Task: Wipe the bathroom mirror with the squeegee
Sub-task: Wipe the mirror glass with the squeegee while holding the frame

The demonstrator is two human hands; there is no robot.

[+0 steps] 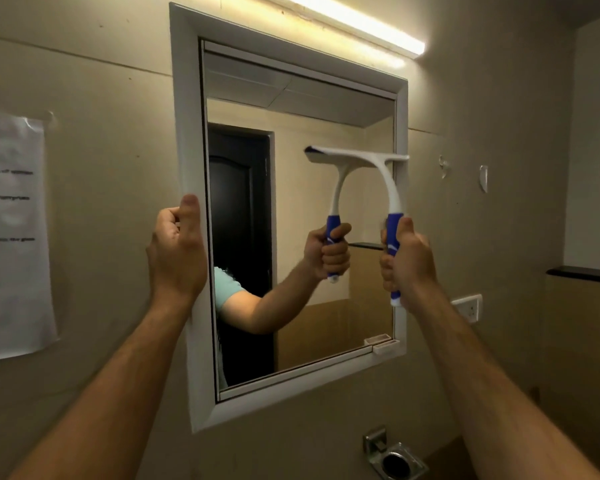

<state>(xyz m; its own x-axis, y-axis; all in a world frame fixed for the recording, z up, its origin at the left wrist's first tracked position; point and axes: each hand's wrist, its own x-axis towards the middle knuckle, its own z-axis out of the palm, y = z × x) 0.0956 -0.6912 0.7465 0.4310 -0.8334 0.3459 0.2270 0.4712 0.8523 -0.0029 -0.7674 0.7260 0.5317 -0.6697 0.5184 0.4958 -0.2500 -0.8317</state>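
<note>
The bathroom mirror (pixel 326 220) hangs on the wall in a white frame (pixel 187 133). My right hand (pixel 407 261) grips the blue handle of a white squeegee (pixel 392 188). Its blade lies flat against the glass near the mirror's right edge, about mid-height. The mirror shows the reflection of the squeegee and of my arm. My left hand (pixel 177 251) holds the left side of the frame, thumb on the front and fingers curled round its outer edge.
A strip light (pixel 361 26) glows above the mirror. A paper notice (pixel 11 233) is taped to the wall at left. A metal holder (pixel 394 457) sits below the mirror. A wall socket (pixel 468 308) and two small hooks (pixel 444 166) are at right.
</note>
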